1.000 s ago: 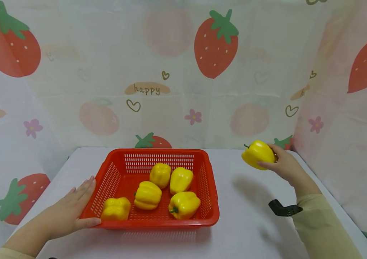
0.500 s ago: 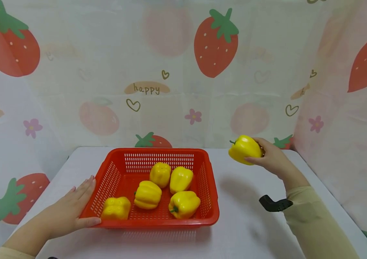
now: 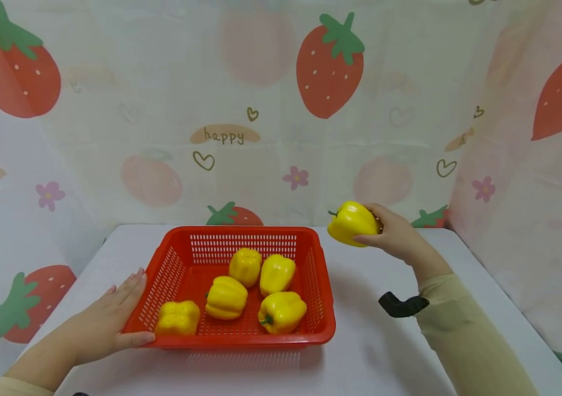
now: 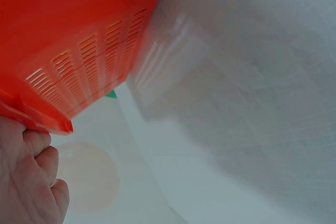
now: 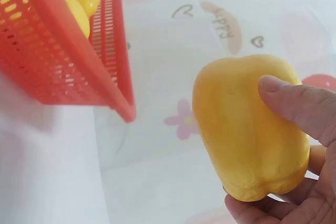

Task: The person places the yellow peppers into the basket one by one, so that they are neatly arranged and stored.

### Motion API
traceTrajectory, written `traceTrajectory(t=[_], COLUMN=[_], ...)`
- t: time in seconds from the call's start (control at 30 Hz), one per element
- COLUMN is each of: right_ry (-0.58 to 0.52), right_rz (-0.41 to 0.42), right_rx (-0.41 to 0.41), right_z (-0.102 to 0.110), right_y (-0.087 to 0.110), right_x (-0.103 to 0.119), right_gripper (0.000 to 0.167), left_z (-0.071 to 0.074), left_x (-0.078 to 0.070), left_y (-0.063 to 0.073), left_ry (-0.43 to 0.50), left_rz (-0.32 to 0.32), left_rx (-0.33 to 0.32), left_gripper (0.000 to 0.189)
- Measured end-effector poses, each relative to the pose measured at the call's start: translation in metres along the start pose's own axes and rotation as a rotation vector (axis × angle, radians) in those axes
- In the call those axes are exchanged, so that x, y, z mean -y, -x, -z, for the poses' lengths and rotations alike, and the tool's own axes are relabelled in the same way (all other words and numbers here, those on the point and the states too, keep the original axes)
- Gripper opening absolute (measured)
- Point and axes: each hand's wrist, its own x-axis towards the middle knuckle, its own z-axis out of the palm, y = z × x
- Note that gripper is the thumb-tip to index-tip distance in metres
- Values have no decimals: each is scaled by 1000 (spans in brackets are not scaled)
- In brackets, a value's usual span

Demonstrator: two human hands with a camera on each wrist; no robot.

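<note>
In the head view, my right hand (image 3: 393,234) grips a yellow bell pepper (image 3: 351,224) in the air, just beyond the basket's right rim. Its green stem points left. From the right wrist, the thumb (image 5: 294,103) lies across the yellow bell pepper (image 5: 249,129), with the other fingers behind and under it. My left hand (image 3: 99,324) rests at the near left corner of the red plastic basket (image 3: 241,342), fingers straight along its left side and thumb on the front rim. Several yellow bell peppers (image 3: 227,298) lie inside that basket.
A white table (image 3: 360,352) carries the basket. Behind and on both sides hang cloth walls (image 3: 261,82) printed with strawberries and hearts. A black strap piece (image 3: 403,304) sticks out from the right sleeve (image 3: 464,330).
The right hand has moved left and slightly up with the bell pepper, closer to the basket. The left hand, the basket and the peppers inside it have stayed in place.
</note>
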Motion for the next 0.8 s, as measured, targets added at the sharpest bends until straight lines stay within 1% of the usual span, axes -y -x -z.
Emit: traceTrajectory(t=[0.47,0.8], right_ry=[-24,-53], right_rz=[61,94], right_rx=[37,85], right_z=[-26,-46], right_y=[-20,-34], right_x=[33,53], right_gripper=[69,68], left_z=[-1,-2], left_x=[0,1], left_y=[0,0], left_ry=[7,5], left_rz=[2,1], left_rx=[-2,-11], left_gripper=[110,110])
